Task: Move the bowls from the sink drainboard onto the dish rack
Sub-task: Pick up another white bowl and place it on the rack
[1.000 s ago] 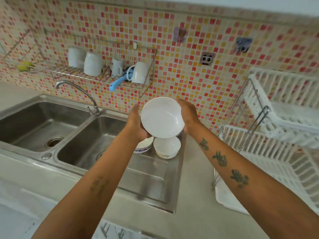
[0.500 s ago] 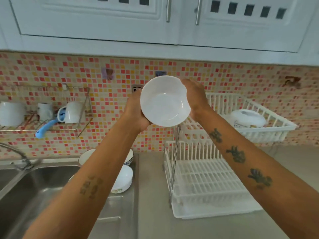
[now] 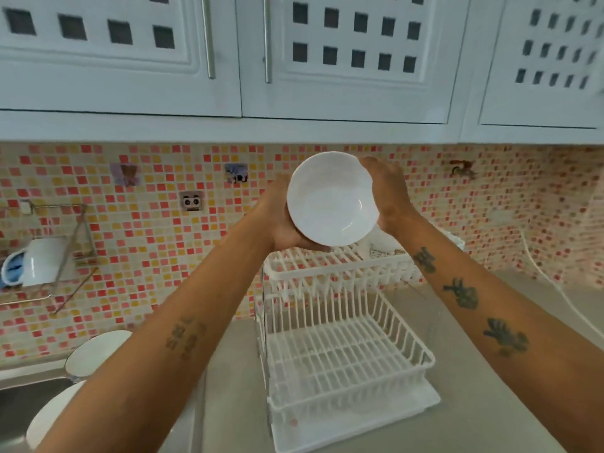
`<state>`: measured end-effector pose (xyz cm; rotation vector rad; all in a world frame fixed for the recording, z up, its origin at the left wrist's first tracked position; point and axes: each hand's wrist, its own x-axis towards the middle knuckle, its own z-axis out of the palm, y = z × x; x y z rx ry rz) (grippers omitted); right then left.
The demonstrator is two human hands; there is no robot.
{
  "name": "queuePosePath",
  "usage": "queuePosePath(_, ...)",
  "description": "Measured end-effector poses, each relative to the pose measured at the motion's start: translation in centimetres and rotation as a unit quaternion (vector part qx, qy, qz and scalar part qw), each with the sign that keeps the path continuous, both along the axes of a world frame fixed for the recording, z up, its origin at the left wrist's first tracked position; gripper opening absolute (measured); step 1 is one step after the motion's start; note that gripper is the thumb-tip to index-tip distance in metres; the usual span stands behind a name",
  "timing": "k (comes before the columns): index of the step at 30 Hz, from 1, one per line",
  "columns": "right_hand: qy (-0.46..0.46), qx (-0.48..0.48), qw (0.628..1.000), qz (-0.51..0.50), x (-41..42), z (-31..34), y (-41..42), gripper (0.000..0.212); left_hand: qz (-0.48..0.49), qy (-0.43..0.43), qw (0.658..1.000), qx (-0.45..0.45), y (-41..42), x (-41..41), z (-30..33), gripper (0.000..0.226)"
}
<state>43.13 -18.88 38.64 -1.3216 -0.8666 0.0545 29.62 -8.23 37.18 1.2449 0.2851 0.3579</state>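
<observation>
white bowl [image 3: 331, 199] (tilted, inside facing camera) above white two-tier dish rack [image 3: 343, 348]

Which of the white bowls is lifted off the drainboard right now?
The white bowl held between both hands, left hand and right hand, above the dish rack. The two other bowls sit low left by the sink.

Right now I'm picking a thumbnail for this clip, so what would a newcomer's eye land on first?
The white bowl held up at centre frame, tilted toward the camera, between the left hand and right hand. Just below it stands the white two-tier dish rack on the counter, against a wall of pink and orange mosaic tiles.
</observation>
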Motion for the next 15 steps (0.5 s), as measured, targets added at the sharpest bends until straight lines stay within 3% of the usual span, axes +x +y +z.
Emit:
queuePosePath(5, -0.012, -0.005, 1.000, -0.001, 4.8, -0.3, -2.3, 0.022, -0.005, 0.023, 1.000, 0.008, -0.9, 4.7, -0.1, 0.056)
queuePosePath(9, -0.024, -0.002, 1.000, 0.000, 8.4, -0.4, -3.9, 0.034, 0.031, 0.014, 0.999, 0.023, -2.2, 8.5, 0.0, 0.068)
queuePosePath(11, -0.024, -0.006, 1.000, 0.011, 9.9, -0.6, -4.6, 0.036, 0.034, 0.008, 0.999, 0.042, -2.5, 10.1, 0.1, 0.066)
queuePosePath(15, -0.024, -0.037, 0.999, 0.018, 12.5, -1.2, -5.4, 0.020, 0.076, -0.003, 0.988, 0.133, -2.7, 12.9, 0.2, 0.049)
